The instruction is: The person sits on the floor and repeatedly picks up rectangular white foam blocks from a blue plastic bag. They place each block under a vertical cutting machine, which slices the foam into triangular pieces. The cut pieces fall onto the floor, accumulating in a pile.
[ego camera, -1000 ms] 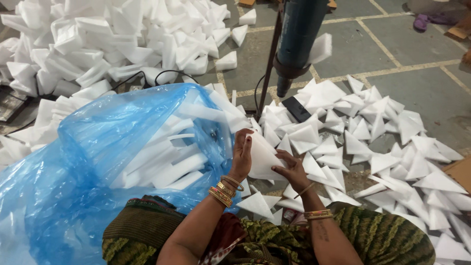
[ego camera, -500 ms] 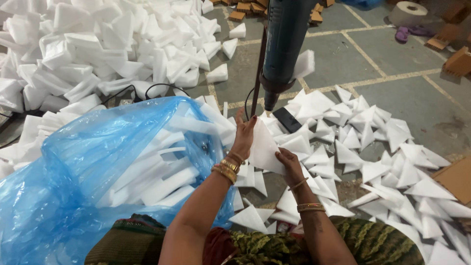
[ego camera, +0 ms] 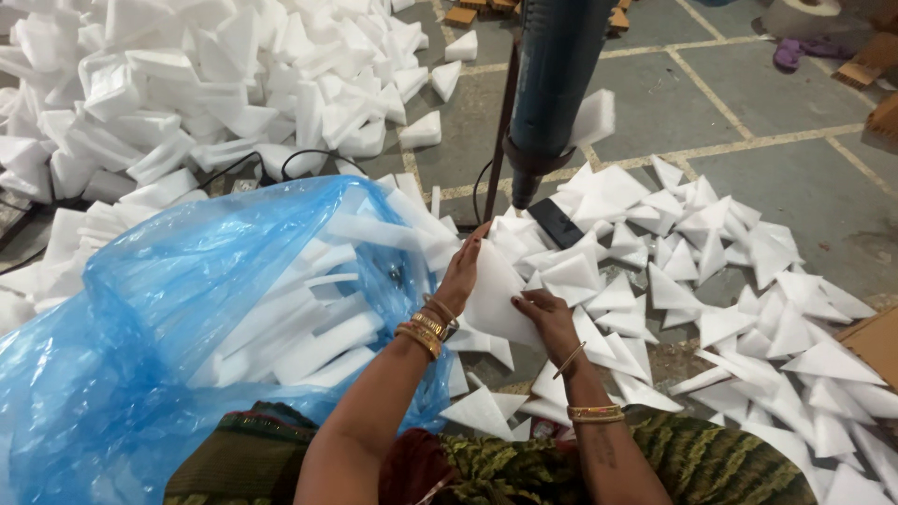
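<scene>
Below the blue heat gun at twelve o'clock, left hand and right hand pinch a white foam triangle between them, fingers closed on its edges; blue plastic bag bulges at nine o'clock

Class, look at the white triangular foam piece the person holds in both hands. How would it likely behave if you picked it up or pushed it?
The foam piece probably weighs very little: fingertips of the left hand and right hand alone support it. It holds its flat shape, so likely fairly stiff. Flat-sided, it should slide, not roll.

Foam triangle between both hands
</scene>
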